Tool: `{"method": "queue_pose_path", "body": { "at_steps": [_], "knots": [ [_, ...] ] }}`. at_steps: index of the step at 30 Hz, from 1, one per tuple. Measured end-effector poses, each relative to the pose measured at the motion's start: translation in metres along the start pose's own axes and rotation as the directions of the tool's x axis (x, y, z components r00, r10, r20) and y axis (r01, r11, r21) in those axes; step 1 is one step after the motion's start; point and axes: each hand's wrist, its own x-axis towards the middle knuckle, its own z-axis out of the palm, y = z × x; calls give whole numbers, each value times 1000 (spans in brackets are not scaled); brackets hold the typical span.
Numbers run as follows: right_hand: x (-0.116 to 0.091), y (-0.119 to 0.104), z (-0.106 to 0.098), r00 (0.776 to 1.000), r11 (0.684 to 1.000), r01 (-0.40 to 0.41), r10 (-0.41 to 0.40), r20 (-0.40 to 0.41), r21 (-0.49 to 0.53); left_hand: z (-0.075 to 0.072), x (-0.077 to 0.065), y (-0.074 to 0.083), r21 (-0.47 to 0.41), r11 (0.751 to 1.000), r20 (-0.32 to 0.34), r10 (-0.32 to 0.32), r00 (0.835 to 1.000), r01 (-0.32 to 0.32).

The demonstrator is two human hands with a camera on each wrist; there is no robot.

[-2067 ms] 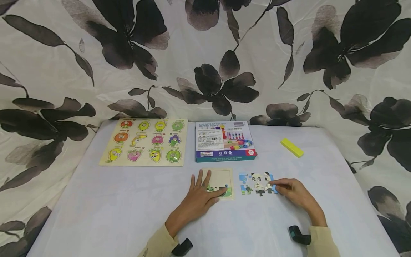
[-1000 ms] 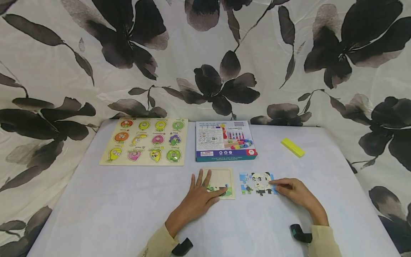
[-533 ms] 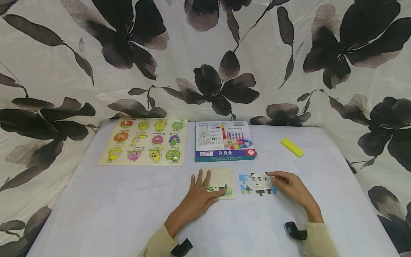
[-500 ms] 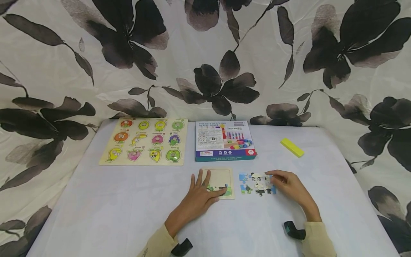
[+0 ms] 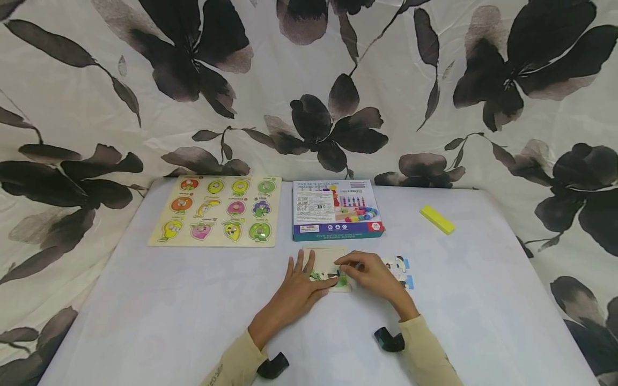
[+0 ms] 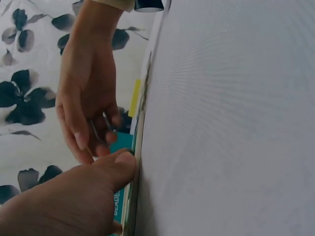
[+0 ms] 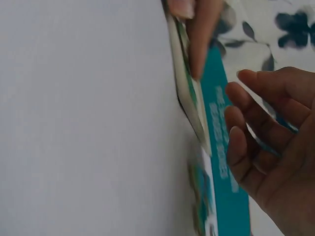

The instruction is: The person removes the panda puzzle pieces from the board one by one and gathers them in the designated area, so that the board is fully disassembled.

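My left hand (image 5: 299,292) lies with spread fingers over a small wooden puzzle tray (image 5: 330,254), its thumb across the bottom row of panda picture pieces (image 5: 316,275). The upper part of the tray shows bare wood. My right hand (image 5: 374,273) hovers at the tray's right side, thumb and index fingertips close above the pieces. In the right wrist view, the fingers of the right hand (image 7: 275,128) are loosely bent, and nothing shows between them. Loose panda puzzle pieces (image 5: 402,280) lie on the table to the right, partly hidden behind that hand.
A fruit puzzle board (image 5: 212,212) lies at the back left, with a boxed bead set (image 5: 338,209) beside it. Further right is a yellow block (image 5: 436,220). The white-covered table (image 5: 169,311) meets a floral cloth (image 5: 309,80) at its back edge.
My right hand has left the upper right loose piece and moved left to the tray. The left hand stays on the tray.
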Motion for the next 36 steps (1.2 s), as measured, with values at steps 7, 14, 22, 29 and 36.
{"method": "queue_pose_path", "body": {
  "at_steps": [7,14,22,29,36],
  "knots": [
    [23,-10,23,997,998,59,-59,50,0,-4,-11,-4,21,999,11,-45,999,45],
    [36,-12,33,993,993,103,-100,61,-53,-6,-21,-6,22,999,10,-46,999,46],
    [38,-11,38,986,984,145,-135,93,-106,-6,-23,-5,20,999,15,-38,999,37],
    [37,-10,39,984,977,159,-145,101,-141,-4,-22,-4,8,999,-7,-31,999,31],
    [37,-9,39,984,979,159,-147,101,-123,-5,-22,-4,20,999,-17,-26,1000,26]
  ]
}}
